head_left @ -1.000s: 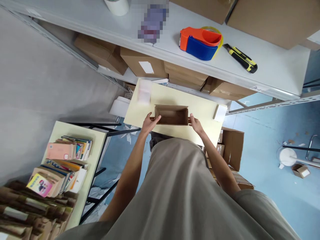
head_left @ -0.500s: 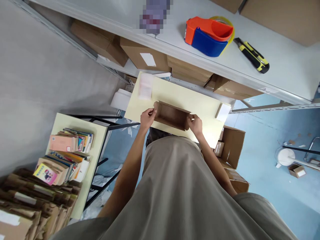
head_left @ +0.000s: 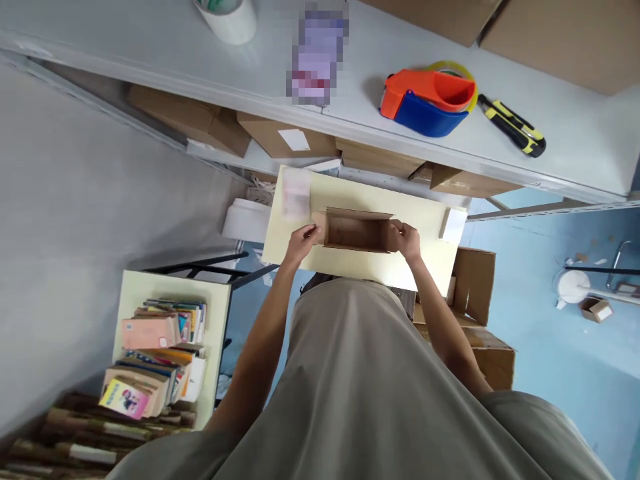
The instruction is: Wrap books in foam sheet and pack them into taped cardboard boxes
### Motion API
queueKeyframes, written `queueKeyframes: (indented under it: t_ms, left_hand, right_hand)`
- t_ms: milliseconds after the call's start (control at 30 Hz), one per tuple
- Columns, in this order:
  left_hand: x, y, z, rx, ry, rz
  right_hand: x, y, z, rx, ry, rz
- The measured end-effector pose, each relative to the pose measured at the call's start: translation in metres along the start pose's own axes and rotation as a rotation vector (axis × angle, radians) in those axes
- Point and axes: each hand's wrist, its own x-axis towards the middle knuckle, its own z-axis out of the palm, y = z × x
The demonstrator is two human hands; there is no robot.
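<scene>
- Head camera looks steeply down past a grey-clad torso onto a pale yellow table point(head_left: 350, 270).
- An open brown cardboard box point(head_left: 357, 232) sits on that table, opening upward, with nothing visible inside.
- At the box's 9 o'clock end, the left hand point(head_left: 301, 241) has its fingers pinched together on the end flap.
- At the 3 o'clock end, the right hand point(head_left: 409, 240) is clamped over the box's end wall, fingers curled on the edge.
- A blurred white slip point(head_left: 296, 193) lies on the table at about 10 o'clock from the box, just beside it.
- On the grey shelf point(head_left: 150, 47) at 12 o'clock rest an orange-and-blue tape dispenser point(head_left: 427, 101) and, just beside it at 3 o'clock, a yellow-and-black utility knife point(head_left: 513, 125).
- A stack of books point(head_left: 160, 350) lies on a second small table at 8 o'clock, well apart from the box.
</scene>
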Motion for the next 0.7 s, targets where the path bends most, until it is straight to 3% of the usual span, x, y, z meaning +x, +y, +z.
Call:
queueKeyframes:
  t_ms: [100,267,333,500,700]
  left_hand:
    - [0.021,-0.002,-0.019,-0.032,-0.087,-0.012]
    - [0.083,-0.005,-0.053,0.294,0.204,0.042]
    - [0.107,-0.006,-0.057,0.412,0.202,0.082]
    - [0.136,-0.004,-0.040,0.603,0.087,0.051]
    - [0.132,0.001,-0.013,0.854,0.165,-0.062]
  right_hand:
    - [-0.019,-0.007,-0.001,0.069,0.081,0.001]
    - [-0.057,-0.035,-0.004,0.025,0.270,-0.048]
    - [-0.070,-0.051,-0.003,-0.035,0.337,-0.068]
    - [-0.096,-0.087,0.009,-0.078,0.379,-0.103]
    - [-0.120,-0.110,0.026,-0.027,0.362,-0.079]
